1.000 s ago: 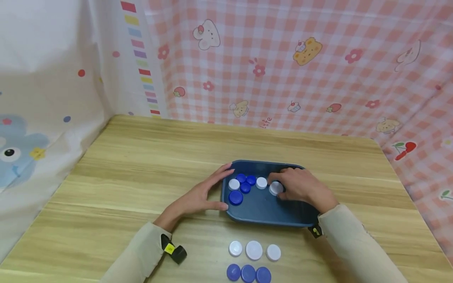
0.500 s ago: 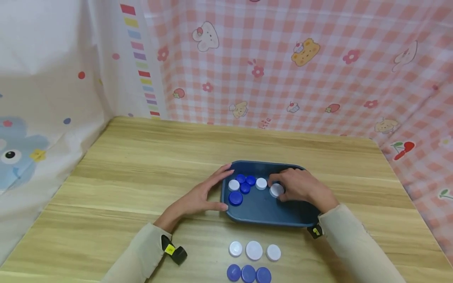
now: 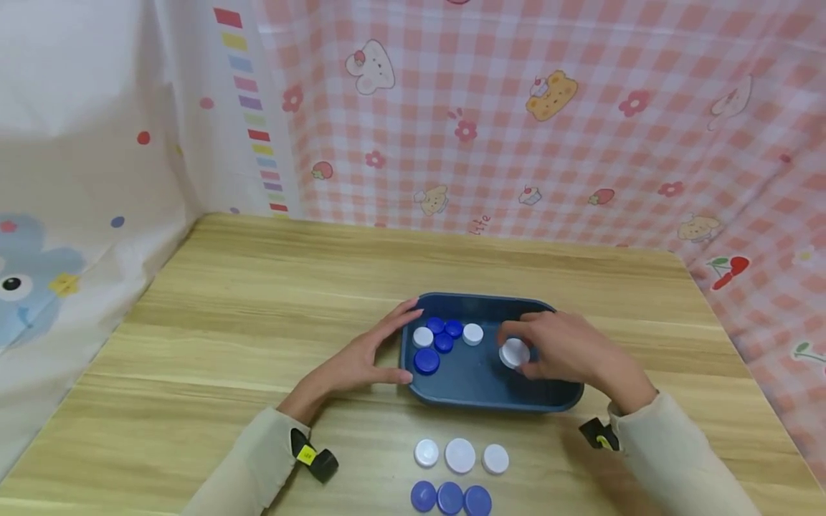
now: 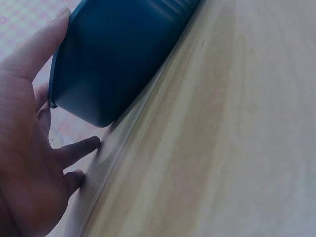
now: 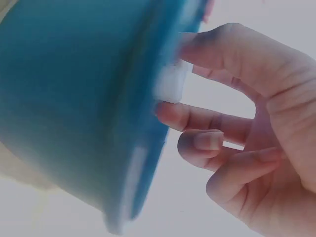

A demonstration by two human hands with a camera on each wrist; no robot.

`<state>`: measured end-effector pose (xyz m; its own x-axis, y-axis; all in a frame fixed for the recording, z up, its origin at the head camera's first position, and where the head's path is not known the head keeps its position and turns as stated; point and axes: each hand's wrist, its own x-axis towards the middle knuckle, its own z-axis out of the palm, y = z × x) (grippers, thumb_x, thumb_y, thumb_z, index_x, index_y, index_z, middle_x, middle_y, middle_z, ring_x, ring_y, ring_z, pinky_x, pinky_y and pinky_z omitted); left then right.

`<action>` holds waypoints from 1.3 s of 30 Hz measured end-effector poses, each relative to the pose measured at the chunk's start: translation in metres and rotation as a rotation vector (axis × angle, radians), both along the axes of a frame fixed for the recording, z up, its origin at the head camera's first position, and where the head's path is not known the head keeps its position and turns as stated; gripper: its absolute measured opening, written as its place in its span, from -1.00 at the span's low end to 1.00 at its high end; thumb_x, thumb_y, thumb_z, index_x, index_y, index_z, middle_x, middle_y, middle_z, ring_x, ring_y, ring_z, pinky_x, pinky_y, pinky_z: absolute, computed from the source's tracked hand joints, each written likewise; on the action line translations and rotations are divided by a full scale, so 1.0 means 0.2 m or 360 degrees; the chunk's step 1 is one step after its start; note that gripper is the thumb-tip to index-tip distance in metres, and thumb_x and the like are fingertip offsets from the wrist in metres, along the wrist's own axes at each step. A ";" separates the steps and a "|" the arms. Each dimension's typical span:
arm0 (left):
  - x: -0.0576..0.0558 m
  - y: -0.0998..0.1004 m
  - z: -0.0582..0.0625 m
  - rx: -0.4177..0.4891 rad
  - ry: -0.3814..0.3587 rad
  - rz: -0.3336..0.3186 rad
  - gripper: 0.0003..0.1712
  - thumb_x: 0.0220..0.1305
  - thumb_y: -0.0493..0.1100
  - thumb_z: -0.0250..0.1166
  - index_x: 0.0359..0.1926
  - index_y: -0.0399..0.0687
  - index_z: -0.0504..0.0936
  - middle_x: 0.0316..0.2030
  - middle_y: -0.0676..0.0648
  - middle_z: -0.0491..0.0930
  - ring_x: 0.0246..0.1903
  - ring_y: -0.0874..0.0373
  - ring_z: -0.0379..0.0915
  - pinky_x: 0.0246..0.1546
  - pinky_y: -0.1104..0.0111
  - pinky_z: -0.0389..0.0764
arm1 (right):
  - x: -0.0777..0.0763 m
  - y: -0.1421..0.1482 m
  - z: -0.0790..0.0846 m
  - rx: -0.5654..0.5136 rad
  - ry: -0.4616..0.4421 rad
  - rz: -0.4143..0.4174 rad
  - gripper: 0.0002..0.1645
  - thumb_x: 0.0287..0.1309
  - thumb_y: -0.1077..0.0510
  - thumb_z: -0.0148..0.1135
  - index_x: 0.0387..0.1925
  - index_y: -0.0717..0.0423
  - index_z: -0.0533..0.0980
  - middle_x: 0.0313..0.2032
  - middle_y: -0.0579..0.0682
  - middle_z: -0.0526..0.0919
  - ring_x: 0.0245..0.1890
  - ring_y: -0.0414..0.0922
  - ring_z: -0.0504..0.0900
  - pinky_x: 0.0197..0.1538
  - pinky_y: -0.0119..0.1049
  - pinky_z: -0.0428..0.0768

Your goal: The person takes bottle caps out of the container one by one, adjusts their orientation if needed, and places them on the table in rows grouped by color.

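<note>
My right hand pinches a large white bottle cap between thumb and fingers, over the right part of a dark blue tray. In the right wrist view the cap shows at the level of the tray's rim, its far part hidden. My left hand rests spread against the tray's left end, thumb and fingertips at the rim. Towards the tray's left lie several blue caps, among them a larger one, a white cap and another white cap.
In front of the tray, on the wooden table, stand a row of white caps and a row of blue caps. A pink checked curtain hangs behind the table. Each wrist wears a black camera.
The right hand has lifted the large white cap and drawn it slightly right and towards the wearer. The right forearm has swung outward. My left hand keeps its place at the tray.
</note>
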<state>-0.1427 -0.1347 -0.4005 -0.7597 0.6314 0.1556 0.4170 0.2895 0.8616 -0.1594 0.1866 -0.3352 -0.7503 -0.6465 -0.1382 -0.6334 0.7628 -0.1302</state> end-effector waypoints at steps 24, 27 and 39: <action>-0.01 0.00 -0.02 0.0008 0.0042 -0.0018 -0.01 0.09 -0.20 0.43 0.46 -0.09 0.09 0.50 -0.04 -0.17 0.45 0.05 -0.29 0.34 -0.09 -0.08 | 0.31 0.03 0.11 -0.0038 0.0135 0.0132 -0.55 -0.12 -0.01 0.48 -0.12 -0.34 0.54 -0.45 -0.31 0.40 -0.66 -0.32 0.24 -0.62 -0.44 0.25; -0.01 0.00 -0.02 0.0008 0.0048 -0.0021 -0.01 0.08 -0.23 0.43 0.46 -0.09 0.09 0.50 -0.05 -0.17 0.45 0.05 -0.30 0.34 -0.08 -0.08 | 0.34 0.03 0.11 -0.0052 0.0136 0.0157 -0.54 -0.12 0.00 0.48 -0.12 -0.33 0.53 -0.45 -0.32 0.39 -0.66 -0.35 0.24 -0.61 -0.45 0.25; -0.01 0.00 -0.01 -0.0005 0.0038 -0.0013 -0.02 0.09 -0.20 0.43 0.47 -0.04 0.10 0.50 -0.04 -0.17 0.45 0.05 -0.29 0.34 -0.09 -0.08 | 0.43 0.06 0.08 -0.0145 0.0005 0.0153 -0.53 -0.12 0.00 0.49 -0.11 -0.34 0.51 -0.42 -0.35 0.40 -0.61 -0.39 0.29 -0.59 -0.46 0.29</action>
